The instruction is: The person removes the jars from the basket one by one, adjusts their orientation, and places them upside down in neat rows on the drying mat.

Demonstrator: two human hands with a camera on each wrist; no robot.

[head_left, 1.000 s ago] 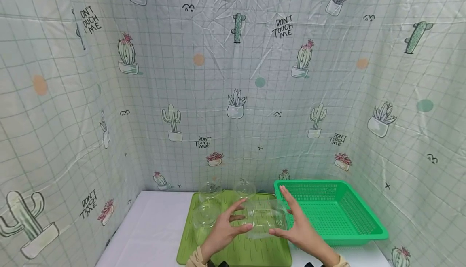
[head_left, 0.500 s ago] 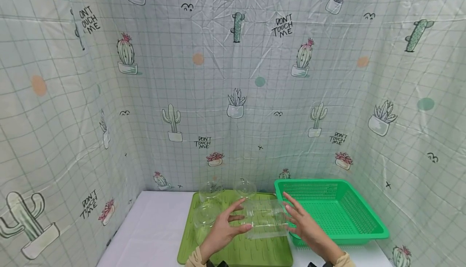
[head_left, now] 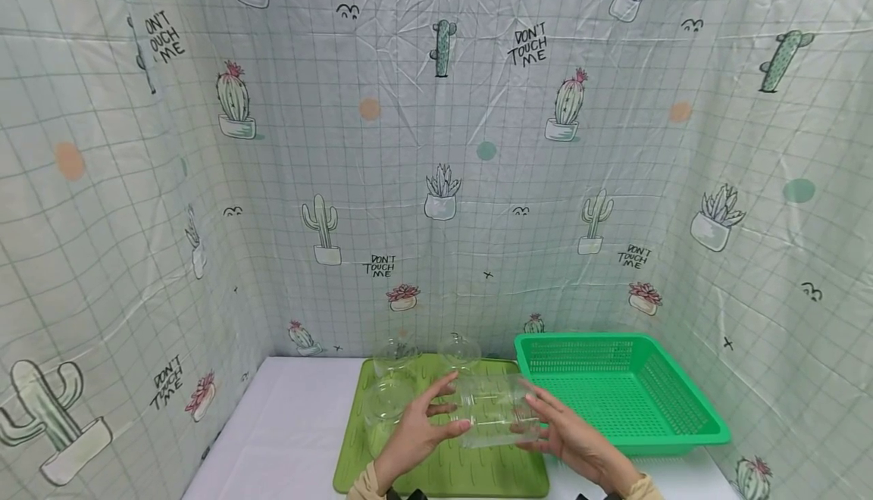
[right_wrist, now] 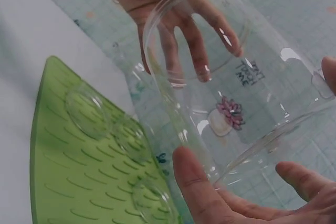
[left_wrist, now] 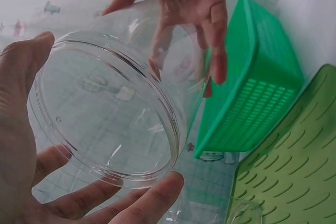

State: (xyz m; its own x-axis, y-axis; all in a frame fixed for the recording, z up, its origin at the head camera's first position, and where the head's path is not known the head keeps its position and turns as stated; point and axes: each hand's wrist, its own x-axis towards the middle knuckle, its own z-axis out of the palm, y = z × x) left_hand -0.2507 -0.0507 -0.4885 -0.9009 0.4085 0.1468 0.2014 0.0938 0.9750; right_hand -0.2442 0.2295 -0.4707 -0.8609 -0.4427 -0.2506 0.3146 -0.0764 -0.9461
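Note:
A clear, wide-mouthed jar (head_left: 494,413) lies on its side in the air above the green mat (head_left: 477,473). My left hand (head_left: 417,430) holds its mouth end, thumb and fingers spread round the threaded rim seen in the left wrist view. At the base end, my right hand (head_left: 571,439) grips the jar, its fingertips on opposite sides of the base in the right wrist view. Clear jars stand toward the mat's left and back: one jar (head_left: 389,400) nearer, another jar (head_left: 394,354) behind it, and a third jar (head_left: 458,350) to the right.
A green perforated basket (head_left: 705,417) stands right of the mat on the white table (head_left: 293,409). Curtains (head_left: 436,136) printed with cacti enclose the back and both sides.
My right hand has let go of the jar's side, drawn back to the right, and taken hold again round the base. The left hand and jar have hardly moved.

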